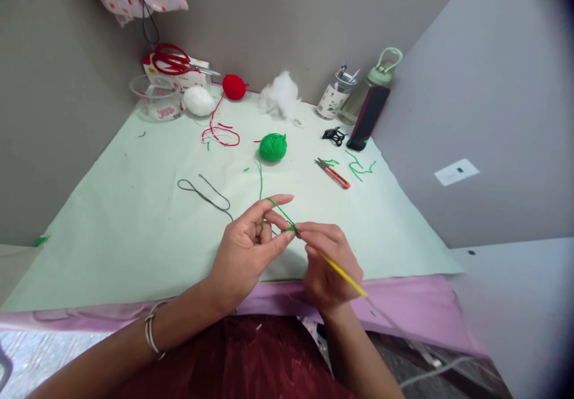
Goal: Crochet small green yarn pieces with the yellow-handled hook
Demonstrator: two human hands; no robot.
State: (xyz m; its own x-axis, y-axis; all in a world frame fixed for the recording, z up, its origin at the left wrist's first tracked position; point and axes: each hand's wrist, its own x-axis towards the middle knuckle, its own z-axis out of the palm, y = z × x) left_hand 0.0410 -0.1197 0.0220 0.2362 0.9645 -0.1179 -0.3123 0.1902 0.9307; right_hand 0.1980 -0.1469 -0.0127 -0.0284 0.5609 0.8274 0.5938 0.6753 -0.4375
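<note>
Between finger and thumb, my left hand (pixel 244 243) pinches a small piece of green crochet work (pixel 291 228). Green yarn loops over its raised index finger and runs back to a green yarn ball (pixel 273 147) on the table. My right hand (pixel 332 261) grips a crochet hook with a yellow handle (pixel 343 272), its tip at the green piece. The fingertips of both hands nearly meet there, partly hiding the stitches. A dark cord (pixel 210 198) lies on the table beyond my left hand.
Orange thread snips (pixel 332 173) and green yarn scraps (pixel 361 167) lie to the right. Along the back stand a plastic tub (pixel 156 103), red scissors (pixel 173 60), a white yarn ball (pixel 199 100), a red yarn ball (pixel 234 87), white stuffing (pixel 281 95), a pen cup (pixel 332 99) and a bottle (pixel 368 88).
</note>
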